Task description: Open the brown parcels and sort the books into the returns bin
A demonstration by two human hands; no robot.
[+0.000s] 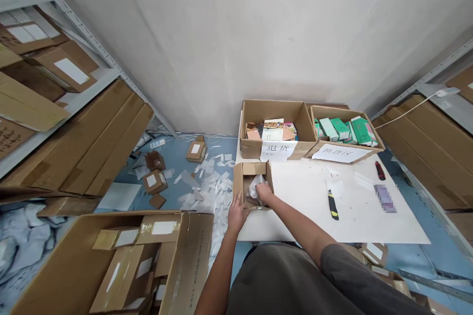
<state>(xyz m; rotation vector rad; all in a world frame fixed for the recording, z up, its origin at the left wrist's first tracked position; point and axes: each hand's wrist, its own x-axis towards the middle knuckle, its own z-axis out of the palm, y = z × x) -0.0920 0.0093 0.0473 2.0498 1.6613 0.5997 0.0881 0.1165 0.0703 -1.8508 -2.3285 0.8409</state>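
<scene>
A small open cardboard box [238, 177] stands at the left edge of the white table [295, 202], its flaps folded outward. My left hand [237, 214] grips the near left corner of this box, fingers against the flap. Reaching down into the box, my right hand [263, 193] is closed on a crumpled, whitish translucent plastic wrapping [255, 184]. What the wrapping may contain is hidden. To the right on the table lies a black and yellow utility knife [333, 204].
Behind stand a labelled carton [306, 150] of mixed packs and another carton [347, 160] of green-and-white boxes. A red knife [380, 171] and a blurred purple item [385, 199] lie right. Left are a large carton [195, 261] of parcels, paper scraps [218, 192] and shelving [99, 78].
</scene>
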